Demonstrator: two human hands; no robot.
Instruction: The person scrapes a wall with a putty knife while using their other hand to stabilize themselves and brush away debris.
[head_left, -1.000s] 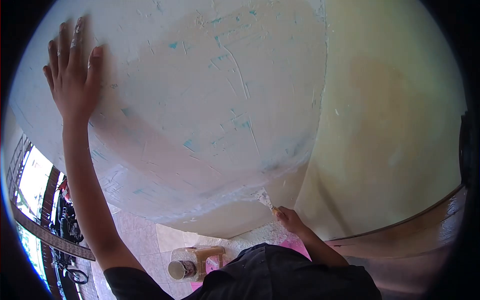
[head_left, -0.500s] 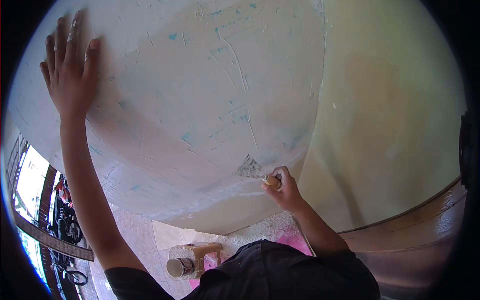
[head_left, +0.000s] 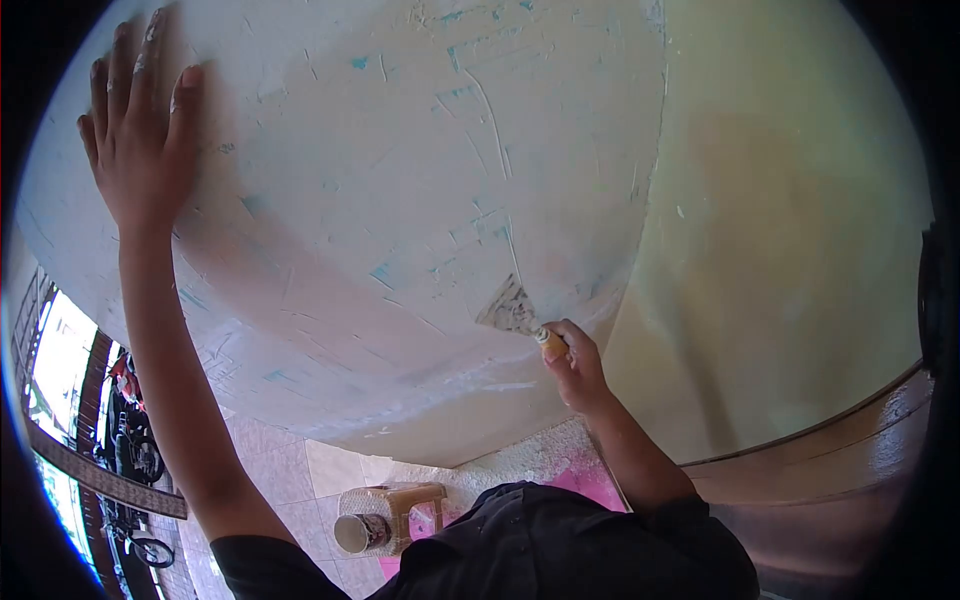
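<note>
My right hand [head_left: 578,368] is closed round the short wooden handle of a putty knife [head_left: 511,305]. Its broad, putty-smeared blade lies against the lower part of a whitish wall [head_left: 380,180]. Raised ridges of putty and small turquoise patches mark this wall. At the upper left, my left hand [head_left: 145,140] rests flat on the same wall with its fingers spread, holding nothing. White smears show on some of its fingers.
A yellowish wall [head_left: 770,260] meets the whitish one at the right. Below stands a small stool [head_left: 428,495] with a can [head_left: 352,534] by it, over floor tiles [head_left: 265,460] and a pink, white-spattered sheet [head_left: 590,480]. Motorcycles [head_left: 130,440] are at the far left.
My right hand and the putty knife have moved a little up the wall and slightly right. My left hand stays pressed in place.
</note>
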